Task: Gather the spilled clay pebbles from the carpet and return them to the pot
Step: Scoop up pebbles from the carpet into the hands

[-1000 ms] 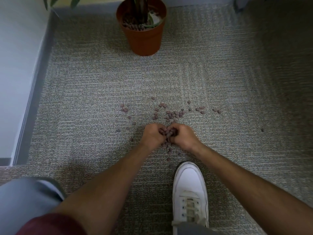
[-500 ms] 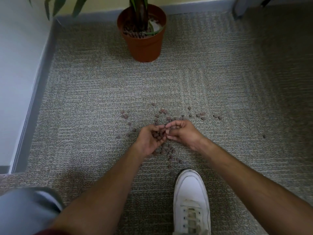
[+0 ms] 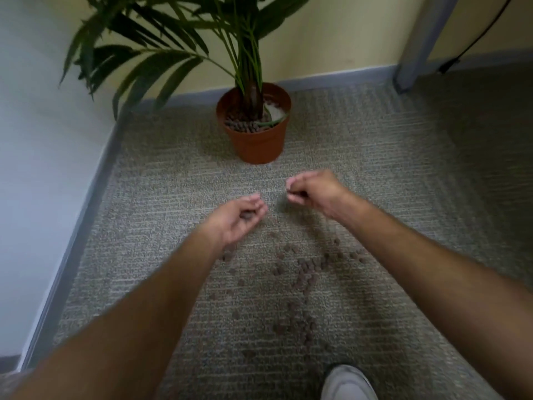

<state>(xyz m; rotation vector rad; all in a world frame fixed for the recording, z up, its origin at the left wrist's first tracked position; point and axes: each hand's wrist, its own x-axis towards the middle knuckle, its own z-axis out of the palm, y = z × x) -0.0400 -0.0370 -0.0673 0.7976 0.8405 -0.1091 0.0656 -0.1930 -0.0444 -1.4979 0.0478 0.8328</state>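
Note:
A terracotta pot point(image 3: 256, 145) with a palm stands on the grey carpet point(image 3: 375, 174) by the far wall, with brown clay pebbles around the stem. My left hand point(image 3: 240, 216) is cupped palm-up in the air, holding several pebbles. To its right, slightly farther ahead, my right hand point(image 3: 313, 190) is curled shut on more pebbles. Both hover above the carpet, short of the pot. Spilled clay pebbles point(image 3: 302, 272) lie scattered on the carpet below my forearms.
A white wall point(image 3: 37, 180) with a grey skirting board runs along the left. Palm leaves point(image 3: 150, 53) overhang the left corner. A grey post point(image 3: 418, 44) and a black cable point(image 3: 473, 41) stand at the back right. My white shoe point(image 3: 347, 383) is at the bottom.
Both hands lifted off the spill with pebbles and moved apart and forward toward the pot. The view tilted up, bringing the palm and wall into view.

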